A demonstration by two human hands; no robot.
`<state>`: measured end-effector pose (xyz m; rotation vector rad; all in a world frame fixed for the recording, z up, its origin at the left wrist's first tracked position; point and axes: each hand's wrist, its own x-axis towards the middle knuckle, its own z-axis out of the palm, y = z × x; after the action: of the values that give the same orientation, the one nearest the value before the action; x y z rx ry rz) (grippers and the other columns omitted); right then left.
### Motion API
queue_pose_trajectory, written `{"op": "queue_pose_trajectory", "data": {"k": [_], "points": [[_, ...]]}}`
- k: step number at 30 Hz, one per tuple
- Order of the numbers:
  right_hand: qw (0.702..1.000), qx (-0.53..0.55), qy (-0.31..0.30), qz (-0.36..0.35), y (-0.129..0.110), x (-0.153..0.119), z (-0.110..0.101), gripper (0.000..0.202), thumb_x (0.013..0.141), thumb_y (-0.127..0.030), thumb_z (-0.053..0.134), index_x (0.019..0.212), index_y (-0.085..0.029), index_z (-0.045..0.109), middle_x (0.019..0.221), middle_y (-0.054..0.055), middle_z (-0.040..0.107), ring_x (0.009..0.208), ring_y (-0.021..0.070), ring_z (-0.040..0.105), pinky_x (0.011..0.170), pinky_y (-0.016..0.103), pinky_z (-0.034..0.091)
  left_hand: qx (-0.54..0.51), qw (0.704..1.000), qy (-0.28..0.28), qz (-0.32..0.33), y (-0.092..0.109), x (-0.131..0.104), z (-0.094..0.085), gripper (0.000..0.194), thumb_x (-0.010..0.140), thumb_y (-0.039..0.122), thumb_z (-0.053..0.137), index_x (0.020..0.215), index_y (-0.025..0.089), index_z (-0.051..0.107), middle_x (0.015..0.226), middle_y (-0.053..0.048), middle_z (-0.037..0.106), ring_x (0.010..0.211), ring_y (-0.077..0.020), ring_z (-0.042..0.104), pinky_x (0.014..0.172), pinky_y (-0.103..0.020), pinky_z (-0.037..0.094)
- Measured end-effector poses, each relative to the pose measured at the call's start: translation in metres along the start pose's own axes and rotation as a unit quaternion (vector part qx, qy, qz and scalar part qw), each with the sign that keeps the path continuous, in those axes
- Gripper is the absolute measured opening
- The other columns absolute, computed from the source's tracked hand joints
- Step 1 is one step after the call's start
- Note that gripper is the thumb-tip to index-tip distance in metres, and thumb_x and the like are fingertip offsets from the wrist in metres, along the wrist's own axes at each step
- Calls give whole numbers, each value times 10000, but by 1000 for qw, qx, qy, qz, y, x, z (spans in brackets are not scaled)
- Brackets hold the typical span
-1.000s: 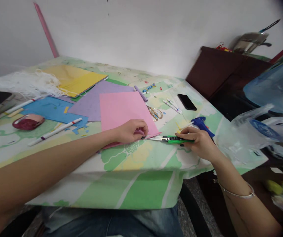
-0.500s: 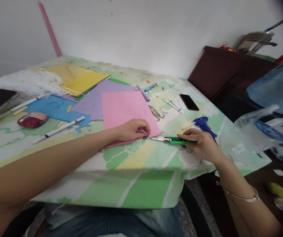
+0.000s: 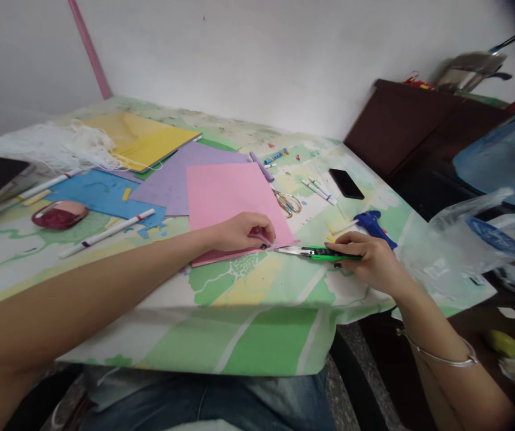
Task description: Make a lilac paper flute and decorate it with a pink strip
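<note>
A pink sheet (image 3: 234,191) lies near the table's front edge. My left hand (image 3: 243,232) rests on its lower part, fingers closed in a pinch on a small pinkish-purple piece at the sheet's front edge. My right hand (image 3: 367,257) grips a green and black utility knife (image 3: 324,253), whose blade points left and reaches close to my left fingertips. Just behind my right hand lies a blue glue gun (image 3: 372,226). Gold-handled scissors (image 3: 288,205) sit by the right edge of the pink sheet.
Purple foam (image 3: 171,179), blue foam (image 3: 100,194) and yellow foam (image 3: 154,143) lie left of the pink sheet. A white marker (image 3: 109,232) and a dark red case (image 3: 60,215) are near my left forearm. A phone (image 3: 346,183) lies at the back right, plastic bags (image 3: 454,239) at the right.
The camera view has shifted slightly. Both hands, the knife and the pink sheet keep nearly the same positions relative to each other.
</note>
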<state>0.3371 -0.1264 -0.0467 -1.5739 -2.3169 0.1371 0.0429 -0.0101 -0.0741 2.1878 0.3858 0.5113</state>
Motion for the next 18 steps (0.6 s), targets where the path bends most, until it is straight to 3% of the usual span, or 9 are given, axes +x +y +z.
{"op": "queue_pose_trajectory", "data": {"k": [11,18], "points": [[1000,-5,-8,5,0,0,-1,408,712,-74,542,1060,-205,711,990,73,658,828,201,630,712,312,512,-46,999,-6,1,-5,1,-1,247,687,20,548,892,139,617,935,-50,645,889,-137,608,819,-293,491],[1000,-8,-7,0,-5,-2,-1,378,714,-97,556,1025,-228,724,969,65,667,812,198,641,704,303,515,-66,998,1,-4,-2,1,0,138,688,35,562,786,122,605,823,-43,638,838,-142,621,753,-285,500]]}}
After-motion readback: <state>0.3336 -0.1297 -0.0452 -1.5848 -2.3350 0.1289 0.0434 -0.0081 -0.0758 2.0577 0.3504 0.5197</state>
